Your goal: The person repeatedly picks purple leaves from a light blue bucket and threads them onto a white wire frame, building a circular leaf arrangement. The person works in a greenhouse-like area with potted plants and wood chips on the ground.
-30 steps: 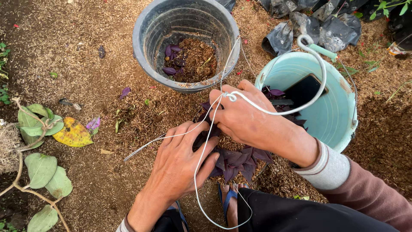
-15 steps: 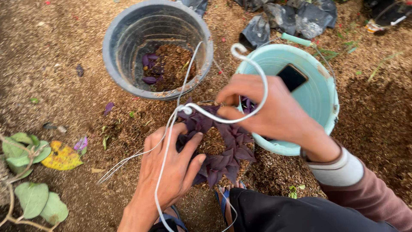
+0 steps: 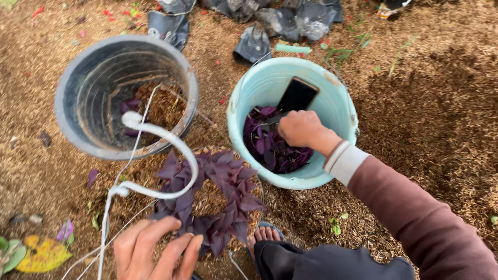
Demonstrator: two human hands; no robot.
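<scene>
right hand (image 3: 303, 129) closed on purple cuttings (image 3: 272, 148) in teal bucket (image 3: 244, 103), centre frame | left hand (image 3: 155, 251) fingers spread, resting on planted pot (image 3: 218, 199), bottom left | risk — phone (image 3: 295, 96) leaning in bucket, a knock could tip it into the leaves

This is an outdoor garden or plant nursery work area. The ground (image 3: 425, 103) is bare earth covered with brown husk mulch. A grey pot (image 3: 83, 88) and a light blue bucket (image 3: 340, 111) stand on it, and purple-leaved plants (image 3: 218, 197) grow in a hanging pot. Empty black planting bags (image 3: 290, 18) lie at the back, with fallen leaves (image 3: 41, 254) nearby.
</scene>
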